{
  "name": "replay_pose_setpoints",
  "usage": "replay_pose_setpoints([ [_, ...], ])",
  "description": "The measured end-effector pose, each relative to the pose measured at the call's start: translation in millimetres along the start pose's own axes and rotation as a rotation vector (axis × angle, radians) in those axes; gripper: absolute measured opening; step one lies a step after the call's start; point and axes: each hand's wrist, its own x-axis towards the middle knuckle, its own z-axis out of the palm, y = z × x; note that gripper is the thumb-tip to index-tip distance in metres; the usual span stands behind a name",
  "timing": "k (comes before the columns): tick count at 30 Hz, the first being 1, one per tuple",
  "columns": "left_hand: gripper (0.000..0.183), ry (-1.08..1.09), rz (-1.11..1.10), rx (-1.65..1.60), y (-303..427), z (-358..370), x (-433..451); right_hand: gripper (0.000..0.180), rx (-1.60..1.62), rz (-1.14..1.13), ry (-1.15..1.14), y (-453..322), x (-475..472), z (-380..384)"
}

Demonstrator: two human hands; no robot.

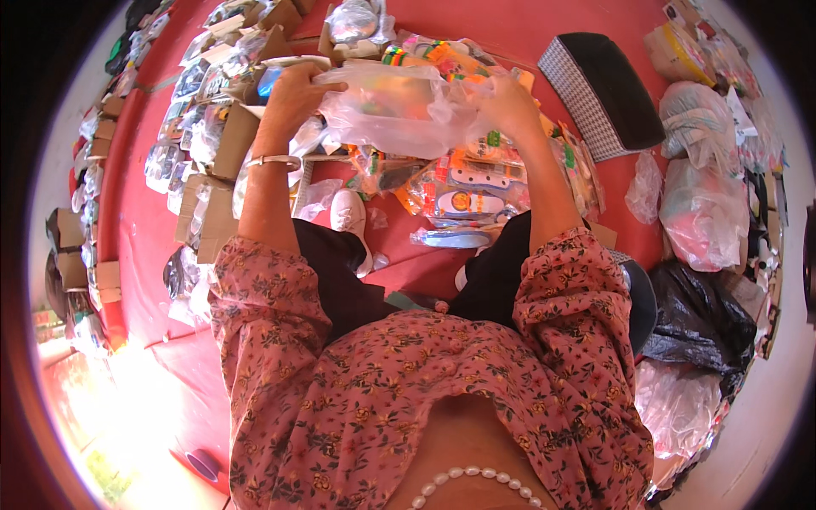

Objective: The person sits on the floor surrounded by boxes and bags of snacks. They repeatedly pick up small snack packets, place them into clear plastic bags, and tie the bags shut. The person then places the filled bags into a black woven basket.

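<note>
A thin, translucent plastic bag (389, 111) is stretched between my two hands, above a spread pile of packets. My left hand (299, 89) grips the bag's left end, thumb pointing inward. At the opposite end, my right hand (510, 105) holds bunched plastic, its fingers partly hidden by the film. Colours show faintly through the bag, but whether anything is inside cannot be told. Below lie clear and orange packets (468, 204) holding white, sole-shaped items with blue edges. Closer to my feet rests another wrapped, light-blue sole-shaped item (456, 239).
Open cardboard boxes (236, 140) with plastic-wrapped goods stand on the left. A black-topped stool with houndstooth sides (605, 95) is at the upper right. Stuffed plastic bags (704, 213) and a black plastic bag (698, 315) line the right side. Red covering (408, 277) spreads over the floor.
</note>
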Motion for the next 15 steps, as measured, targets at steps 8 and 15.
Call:
replay_pose_setpoints([
  [8,0.024,0.124,-0.187,-0.519,-44.3,-19.3,20.1,0.041,-0.003,-0.117,-0.020,-0.8,4.9,32.5],
  [15,0.019,0.464,-0.209,-0.330,-69.1,-12.3,39.4,0.033,-0.187,-0.245,-0.181,-32.1,-24.0,20.1],
])
